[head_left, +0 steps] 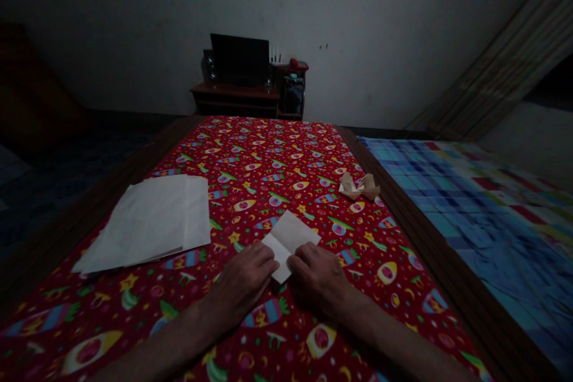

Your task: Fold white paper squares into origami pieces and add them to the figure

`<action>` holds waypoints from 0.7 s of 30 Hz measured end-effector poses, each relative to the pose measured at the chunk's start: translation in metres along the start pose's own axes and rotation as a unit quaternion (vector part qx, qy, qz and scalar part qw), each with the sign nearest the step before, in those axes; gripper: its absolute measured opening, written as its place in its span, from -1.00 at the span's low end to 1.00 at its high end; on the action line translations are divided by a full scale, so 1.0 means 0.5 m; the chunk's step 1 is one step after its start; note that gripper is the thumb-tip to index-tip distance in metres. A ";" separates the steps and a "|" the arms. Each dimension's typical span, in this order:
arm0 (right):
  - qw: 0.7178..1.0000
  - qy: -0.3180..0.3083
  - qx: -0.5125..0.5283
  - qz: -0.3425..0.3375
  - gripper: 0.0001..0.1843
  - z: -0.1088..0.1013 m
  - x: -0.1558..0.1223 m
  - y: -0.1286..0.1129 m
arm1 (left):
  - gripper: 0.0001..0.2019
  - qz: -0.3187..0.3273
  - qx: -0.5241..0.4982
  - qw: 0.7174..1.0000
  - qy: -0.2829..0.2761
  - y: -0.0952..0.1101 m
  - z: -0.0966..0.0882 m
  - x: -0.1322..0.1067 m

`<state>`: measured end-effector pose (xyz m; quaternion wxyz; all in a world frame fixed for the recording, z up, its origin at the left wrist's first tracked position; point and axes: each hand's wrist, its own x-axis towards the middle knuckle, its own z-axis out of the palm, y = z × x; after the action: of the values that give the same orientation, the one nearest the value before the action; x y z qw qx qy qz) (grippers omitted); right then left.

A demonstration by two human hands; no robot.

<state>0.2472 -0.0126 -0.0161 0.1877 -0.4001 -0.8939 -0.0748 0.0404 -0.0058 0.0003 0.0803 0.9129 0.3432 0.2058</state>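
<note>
Left hand: the left hand (239, 283) rests on the cloth, fingertips (267, 261) on the paper's left edge.
Right hand: the right hand (317, 279) rests just beside it, fingers on the paper's near right edge.
Grip: hands are apart, pressing from above, not clamped (no pinch is visible).
Paper: a small folded white paper rectangle (286, 245) lies between the hands, on the far side.
Table: a red cloth with colourful rocket print (250, 149) covers it.
Left: a wide stack of white paper sheets (147, 224).
Far right: a crumpled tan paper piece (359, 186).
</note>
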 end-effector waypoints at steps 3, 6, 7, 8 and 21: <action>0.998 -0.015 0.053 -0.005 -0.92 -0.007 -0.006 0.020 | -0.85 -0.018 -0.032 0.999 0.024 -0.015 0.015 -0.010; 0.991 0.004 0.137 0.000 -0.87 -0.013 -0.016 0.038 | -0.86 -0.022 -0.045 0.998 0.050 -0.021 0.021 -0.017; 0.987 0.009 0.163 0.007 -0.85 -0.014 -0.019 0.041 | -0.85 -0.021 -0.047 0.997 0.055 -0.021 0.021 -0.018; 0.983 0.007 0.184 0.015 -0.84 -0.016 -0.022 0.043 | -0.84 -0.021 -0.050 0.997 0.058 -0.020 0.021 -0.018; 0.958 -0.012 0.246 0.144 -0.80 -0.019 -0.012 0.016 | -0.80 -0.166 -0.115 0.979 0.031 -0.009 0.003 0.015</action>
<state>0.2594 -0.0139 -0.0097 0.2782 -0.4673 -0.8196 0.1802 0.0434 0.0023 0.0001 0.2073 0.8210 0.4662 0.2562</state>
